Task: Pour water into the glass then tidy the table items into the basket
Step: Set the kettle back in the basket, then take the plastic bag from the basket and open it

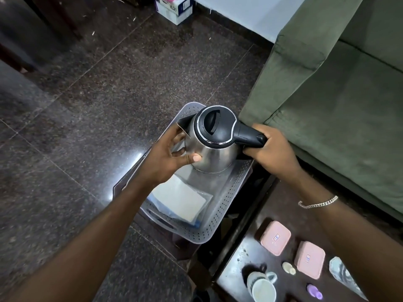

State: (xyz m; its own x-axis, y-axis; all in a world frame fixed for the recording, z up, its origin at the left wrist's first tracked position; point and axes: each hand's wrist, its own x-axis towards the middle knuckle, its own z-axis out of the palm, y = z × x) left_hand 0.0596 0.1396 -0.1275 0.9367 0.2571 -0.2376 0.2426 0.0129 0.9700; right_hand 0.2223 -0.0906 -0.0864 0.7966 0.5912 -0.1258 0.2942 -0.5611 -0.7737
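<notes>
The left hand (172, 152) reaches in from the lower left, its thumb and fingers spread and pressed against the shiny side of a rounded stainless-steel kettle with a black lid and black handle (212, 138), steadying the body just below the spout. The kettle stands upright at the far end of a pale grey perforated plastic basket (231, 203), which rests on a low dark stand above the speckled dark stone floor (87, 94). Nearer in the basket lies a flat white packet in clear wrap (183, 200). The right hand (271, 149) is clenched around the kettle's handle. Behind it stands a green fabric sofa (338, 105). At lower right, a dark wooden table (237, 253) carries a white mug (261, 286), two pink square lidded boxes (275, 237), and a small purple item (314, 291).
</notes>
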